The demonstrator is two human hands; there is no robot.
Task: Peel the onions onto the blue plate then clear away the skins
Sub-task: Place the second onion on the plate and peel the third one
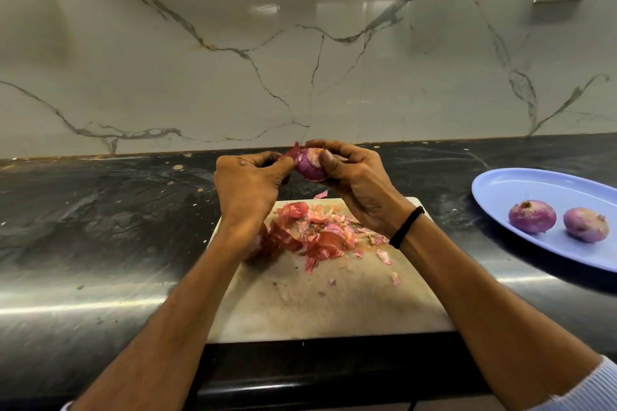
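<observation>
The right hand (354, 177) grips an onion (310, 167) in curled fingers above the far edge of the cutting board (334, 304). Its stripes run roughly up and down, with the pale end up. The left hand (247, 183) pinches a loose skin (293, 152) at the onion's left side. Peeled skins (320, 233) lie heaped on the board. Two peeled onions (532, 216) (586, 224) sit on the blue plate (521, 187) to the right.

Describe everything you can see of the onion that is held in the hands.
It is a small red onion, purple with pale streaks, mostly peeled. The right hand grips it in the air above the far edge of the cutting board. The left hand pinches a reddish flap of skin at its upper left side.
</observation>
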